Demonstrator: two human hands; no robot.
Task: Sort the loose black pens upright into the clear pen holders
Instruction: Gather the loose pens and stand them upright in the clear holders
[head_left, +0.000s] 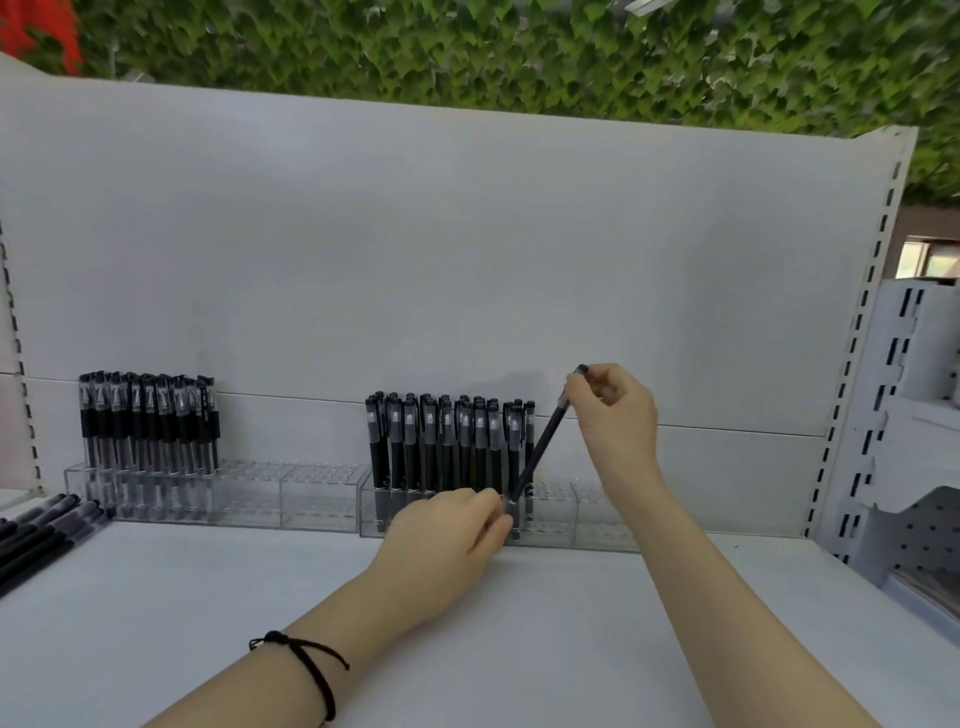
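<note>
Place: I am standing at a stationery shop display.
Fixture: I am facing a white metal shelf back panel (415, 260) with a slotted white upright (866, 306).
Stock: identical black capped pens (447, 441) are standing in rows in clear acrylic holders (322, 493).
Side: white perforated shelf panels (914, 540) are sitting alongside.

Loose black plastic pens (44, 527), left of clear acrylic holder (311, 493): cut off by frame edge; barrel print illegible.

White shelf (519, 623) and white back panel (415, 260), its uprights (878, 249) dotted with dark slots; standing pens (452, 447) black with clear-grey tops, in clear holders (311, 493); slanting pen (543, 447) black; loose pens (41, 530) at the shelf's left edge black; black cord bracelet (314, 670) on one wrist; green leaf wall (467, 47) above, with a red patch (36, 31).
</note>
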